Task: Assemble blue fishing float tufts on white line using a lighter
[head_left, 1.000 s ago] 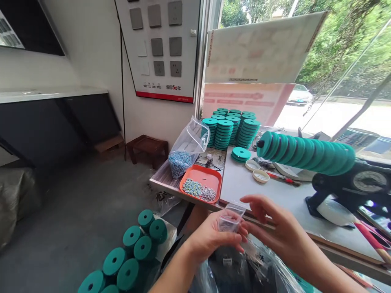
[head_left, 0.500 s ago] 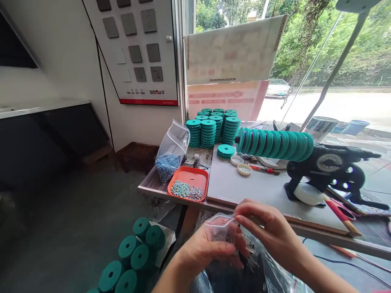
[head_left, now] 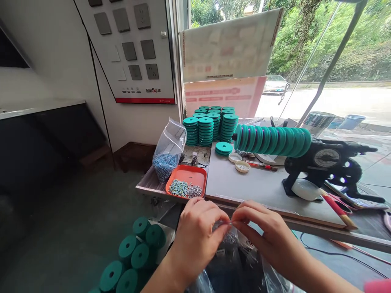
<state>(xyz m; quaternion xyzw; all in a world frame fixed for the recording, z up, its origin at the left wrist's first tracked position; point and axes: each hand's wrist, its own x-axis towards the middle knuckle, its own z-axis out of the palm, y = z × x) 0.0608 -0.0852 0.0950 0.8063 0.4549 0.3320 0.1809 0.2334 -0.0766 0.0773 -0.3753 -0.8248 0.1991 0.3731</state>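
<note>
Low in the middle of the view, my left hand [head_left: 197, 232] and my right hand [head_left: 265, 228] meet, fingertips closed on the top edge of a small clear zip bag [head_left: 230, 238]. The bag hangs below the fingers, and small silvery pieces show through it. My left hand covers part of it. Just beyond my left hand, an orange tray [head_left: 195, 171] at the table's edge holds a heap of small blue-and-yellowish pieces [head_left: 178, 188] and a heap of small silver pieces [head_left: 194, 191].
A larger clear bag of blue pieces [head_left: 166, 165] stands left of the tray. Stacked green spools [head_left: 205, 130] fill the back, and more spools [head_left: 141, 255] stand at lower left. A black hand-cranked winder [head_left: 326, 158] carrying a row of green discs [head_left: 275, 140] stands on the right.
My left hand has moved from cupping the bag to pinching its top edge beside my right fingers. The bag sits lower and is more hidden. The view has shifted slightly.
</note>
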